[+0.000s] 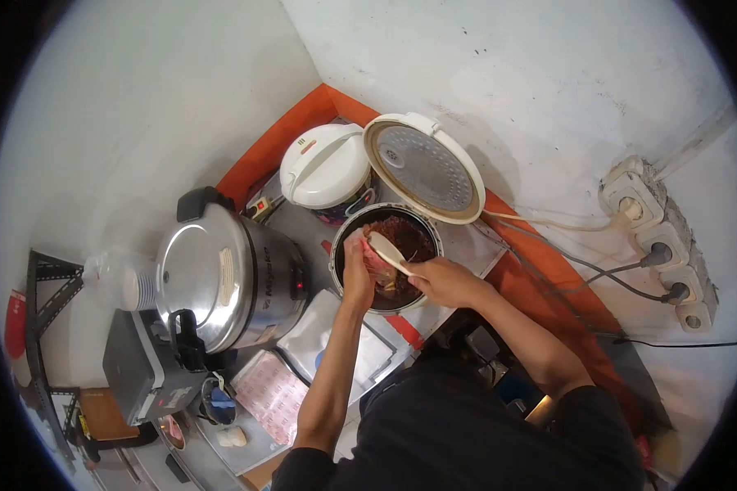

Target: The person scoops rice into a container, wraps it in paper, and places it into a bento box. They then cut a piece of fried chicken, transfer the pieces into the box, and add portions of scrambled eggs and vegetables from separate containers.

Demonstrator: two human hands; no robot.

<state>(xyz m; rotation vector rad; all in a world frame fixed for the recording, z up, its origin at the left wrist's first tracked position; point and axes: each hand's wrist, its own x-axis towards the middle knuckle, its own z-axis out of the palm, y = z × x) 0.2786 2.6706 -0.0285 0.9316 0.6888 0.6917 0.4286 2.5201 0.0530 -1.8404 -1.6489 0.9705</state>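
An open rice cooker (340,270) stands in front of me, with dark brown food (422,237) inside its pot. Its round lid (426,168) is tipped up at the back. In my right hand (444,282) is a cream-coloured rice paddle (391,252), its fingers wrapped round the handle. The paddle's head is against a crumpled pink plastic bag (374,263), which my left hand (357,274) grips over the pot's left side. What the bag contains is hidden.
A second white-lidded rice cooker (323,168) stands behind. To the left are a large steel rice cooker (213,278), plastic cups (139,286), a dark grey machine (143,360) and pink printed sheets (270,397). Cords run to wall sockets (659,245) on the right.
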